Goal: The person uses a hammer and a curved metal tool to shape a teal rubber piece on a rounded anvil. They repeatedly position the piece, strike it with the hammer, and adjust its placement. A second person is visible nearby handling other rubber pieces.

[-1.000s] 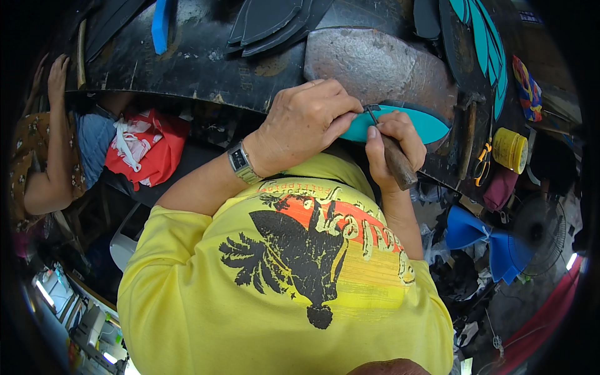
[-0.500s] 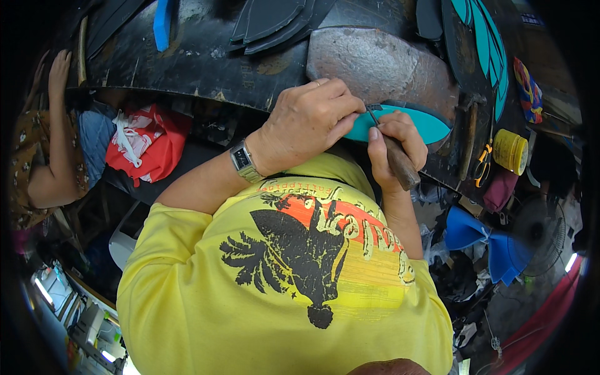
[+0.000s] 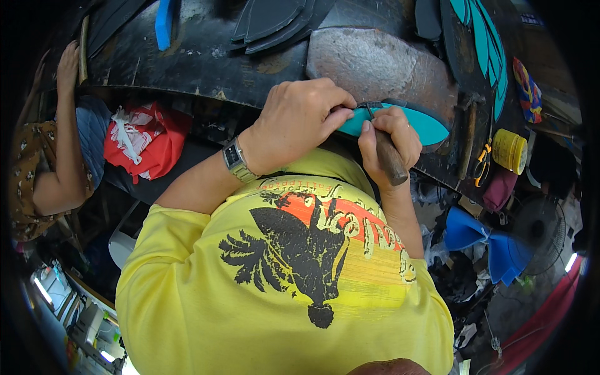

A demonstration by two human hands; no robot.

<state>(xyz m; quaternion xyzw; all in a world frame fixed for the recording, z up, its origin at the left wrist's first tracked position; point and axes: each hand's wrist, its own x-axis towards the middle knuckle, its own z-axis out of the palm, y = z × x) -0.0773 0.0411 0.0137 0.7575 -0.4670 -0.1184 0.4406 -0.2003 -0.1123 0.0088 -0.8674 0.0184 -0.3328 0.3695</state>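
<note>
1. At the black workbench (image 3: 187, 62), my left hand (image 3: 297, 122) is curled down, pinning a teal sole-shaped piece (image 3: 419, 123) against the grey stone slab (image 3: 381, 62).
2. My right hand (image 3: 384, 140) is closed round a wooden-handled knife (image 3: 389, 156), blade at the piece's near end.
3. The trimming looks under way; most of the edge seems left to do.

The sole piece (image 3: 417, 123) was teal, the tool handle (image 3: 389, 156) brown, the shirt (image 3: 281, 275) yellow, the tub (image 3: 509, 150) seemingly yellow.
</note>
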